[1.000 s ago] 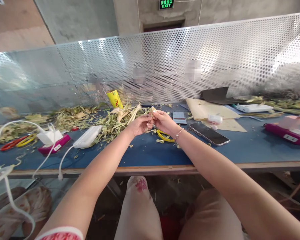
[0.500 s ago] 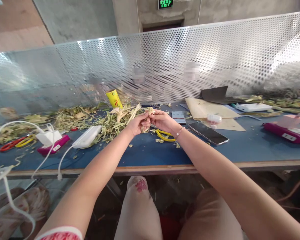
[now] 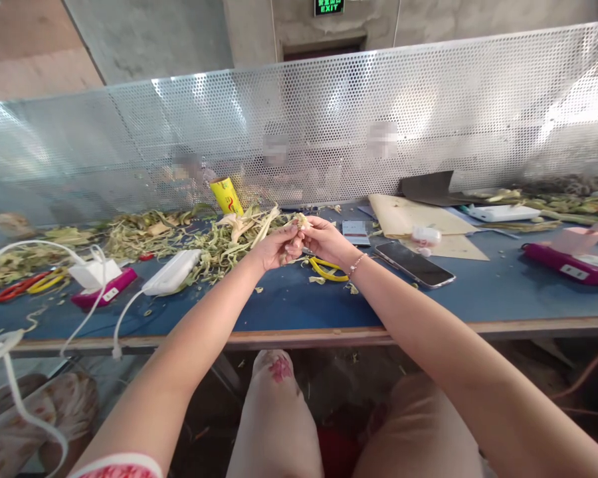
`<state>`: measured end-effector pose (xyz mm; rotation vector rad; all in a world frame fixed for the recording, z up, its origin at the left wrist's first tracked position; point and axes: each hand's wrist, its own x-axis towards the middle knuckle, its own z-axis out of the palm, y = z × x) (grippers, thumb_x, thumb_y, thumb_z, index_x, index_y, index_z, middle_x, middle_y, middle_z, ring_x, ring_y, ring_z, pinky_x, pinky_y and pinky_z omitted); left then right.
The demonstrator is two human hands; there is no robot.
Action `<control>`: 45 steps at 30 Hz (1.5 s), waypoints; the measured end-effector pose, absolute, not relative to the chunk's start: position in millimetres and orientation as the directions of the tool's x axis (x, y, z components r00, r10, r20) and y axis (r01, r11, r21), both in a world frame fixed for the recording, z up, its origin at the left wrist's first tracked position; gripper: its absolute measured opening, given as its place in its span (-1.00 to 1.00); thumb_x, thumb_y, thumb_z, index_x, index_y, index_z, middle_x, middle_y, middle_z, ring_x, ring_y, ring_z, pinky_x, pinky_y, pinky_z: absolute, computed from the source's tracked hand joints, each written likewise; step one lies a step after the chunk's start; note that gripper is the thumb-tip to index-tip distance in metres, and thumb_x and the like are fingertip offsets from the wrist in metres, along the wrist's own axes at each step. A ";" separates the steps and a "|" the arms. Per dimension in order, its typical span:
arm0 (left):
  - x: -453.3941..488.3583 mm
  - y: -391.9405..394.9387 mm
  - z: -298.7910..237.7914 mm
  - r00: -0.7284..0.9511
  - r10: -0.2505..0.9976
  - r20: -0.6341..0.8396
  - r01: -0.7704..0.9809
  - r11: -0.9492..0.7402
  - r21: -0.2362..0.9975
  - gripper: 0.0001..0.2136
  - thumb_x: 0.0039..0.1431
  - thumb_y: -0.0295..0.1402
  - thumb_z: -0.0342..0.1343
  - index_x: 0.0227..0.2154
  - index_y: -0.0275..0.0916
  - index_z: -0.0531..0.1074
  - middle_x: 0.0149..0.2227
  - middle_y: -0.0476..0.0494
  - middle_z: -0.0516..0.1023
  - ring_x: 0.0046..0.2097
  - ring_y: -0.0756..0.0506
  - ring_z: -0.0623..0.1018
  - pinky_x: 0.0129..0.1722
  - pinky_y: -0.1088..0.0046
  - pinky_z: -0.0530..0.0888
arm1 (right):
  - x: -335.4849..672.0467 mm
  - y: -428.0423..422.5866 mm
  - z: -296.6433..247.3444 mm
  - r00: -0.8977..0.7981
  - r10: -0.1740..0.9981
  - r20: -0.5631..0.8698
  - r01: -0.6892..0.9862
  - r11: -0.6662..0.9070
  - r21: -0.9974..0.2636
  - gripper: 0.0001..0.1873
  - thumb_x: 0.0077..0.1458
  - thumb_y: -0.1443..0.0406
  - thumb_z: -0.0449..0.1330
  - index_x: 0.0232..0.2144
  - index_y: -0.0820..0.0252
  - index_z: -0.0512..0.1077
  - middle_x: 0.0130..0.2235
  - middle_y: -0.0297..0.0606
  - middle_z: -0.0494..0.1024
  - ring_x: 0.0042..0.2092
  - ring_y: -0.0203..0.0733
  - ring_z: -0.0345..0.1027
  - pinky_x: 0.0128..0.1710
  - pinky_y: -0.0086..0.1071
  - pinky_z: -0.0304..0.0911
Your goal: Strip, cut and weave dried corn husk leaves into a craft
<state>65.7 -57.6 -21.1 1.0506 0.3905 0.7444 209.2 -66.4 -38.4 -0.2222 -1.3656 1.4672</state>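
Note:
Above the blue table, my two hands meet at a small pale yellow-green piece of dried plant, possibly a flower head. My left hand has its fingers curled around the lower part. My right hand pinches it from the other side, with thumb and fingertips together. Exactly where each fingertip grips is hard to make out. Just below my right hand lies a tool with yellow loop handles, its front end hidden. Left of my hands spreads a heap of dried leaves and stalks.
A yellow tube leans behind the heap. Leftward lie a white power bank, a magenta socket block and red-handled scissors. On the right are a phone, an earphone case and brown paper. A perforated metal screen stands behind.
My fingers have shifted slightly around the dried plant piece, which stays between both hands. The view has moved very little, and the things on the table lie as before.

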 end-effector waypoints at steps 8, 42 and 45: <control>63.9 -58.8 -19.5 0.708 0.706 0.009 -0.338 0.327 0.883 -0.76 0.16 -0.49 -0.08 -0.58 -0.40 0.38 -0.73 -0.03 0.31 -0.74 0.17 0.20 -0.73 0.71 0.12 | 206.8 -70.4 -38.4 -0.416 0.764 0.493 -0.573 0.201 -0.794 -0.77 -0.13 0.26 0.31 -0.42 0.14 0.32 -0.53 -0.46 0.41 -0.49 -0.43 0.31 -0.44 -0.53 0.26; 62.4 -63.7 -13.9 0.699 0.712 -0.070 -0.228 0.314 0.921 -0.78 0.09 -0.52 0.01 -0.64 -0.44 0.37 -0.76 -0.07 0.35 -0.77 0.15 0.24 -0.78 0.72 0.11 | 206.3 -71.3 -37.1 -0.467 0.772 0.431 -0.530 0.145 -0.835 -0.76 -0.20 0.26 0.34 -0.50 0.20 0.35 -0.60 -0.46 0.36 -0.53 -0.40 0.30 -0.48 -0.51 0.25; 60.9 -64.9 -12.9 0.706 0.701 -0.101 -0.218 0.351 0.910 -0.80 0.10 -0.56 -0.01 -0.61 -0.43 0.37 -0.73 -0.08 0.38 -0.76 0.15 0.25 -0.76 0.71 0.15 | 204.5 -71.5 -37.8 -0.459 0.776 0.433 -0.549 0.135 -0.825 -0.71 -0.25 0.25 0.37 -0.47 0.19 0.36 -0.60 -0.46 0.37 -0.54 -0.42 0.29 -0.50 -0.53 0.25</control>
